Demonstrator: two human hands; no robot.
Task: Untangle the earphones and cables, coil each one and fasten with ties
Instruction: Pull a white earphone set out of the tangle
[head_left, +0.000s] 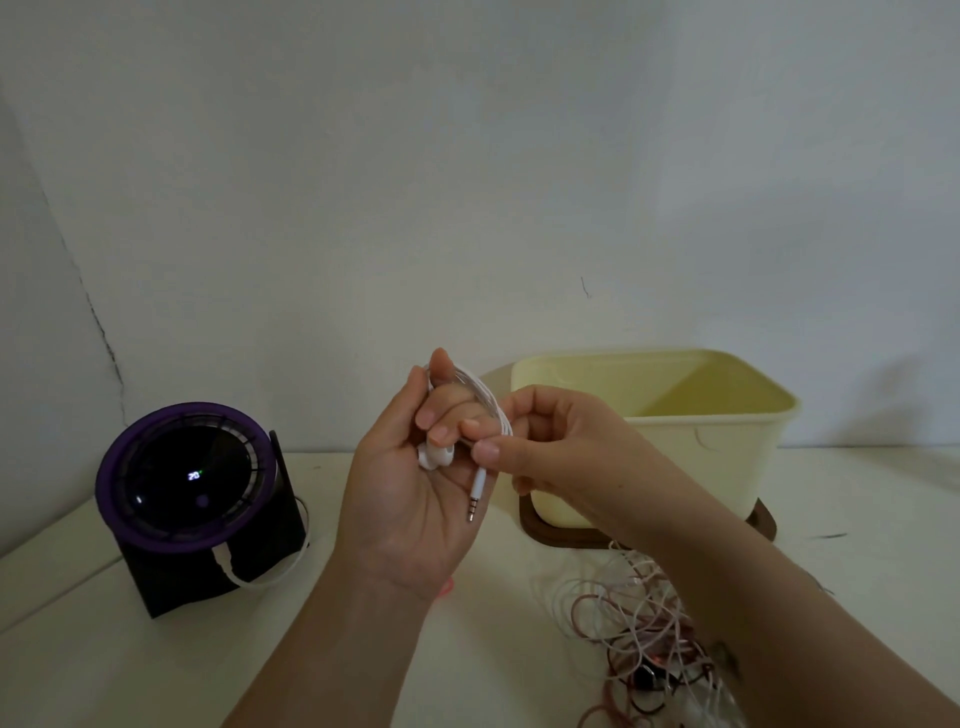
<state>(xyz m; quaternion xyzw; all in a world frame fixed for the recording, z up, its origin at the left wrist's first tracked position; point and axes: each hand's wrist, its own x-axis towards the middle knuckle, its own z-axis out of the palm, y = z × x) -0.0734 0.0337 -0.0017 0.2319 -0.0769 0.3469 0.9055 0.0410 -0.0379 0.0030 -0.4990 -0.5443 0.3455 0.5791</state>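
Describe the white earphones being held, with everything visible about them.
The white earphones are a thin, smooth cable wound in several loops round the fingers of the left hand, held above the table. A rounded earbud lies against that palm under the curled fingers. The free end hangs down to a metal-tipped jack plug. The right hand pinches the cable just above the plug. No tie shows on it.

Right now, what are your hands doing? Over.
Left hand holds coiled white earphones. Right hand pinches cable by jack plug. Tangled cables lie beneath right forearm.
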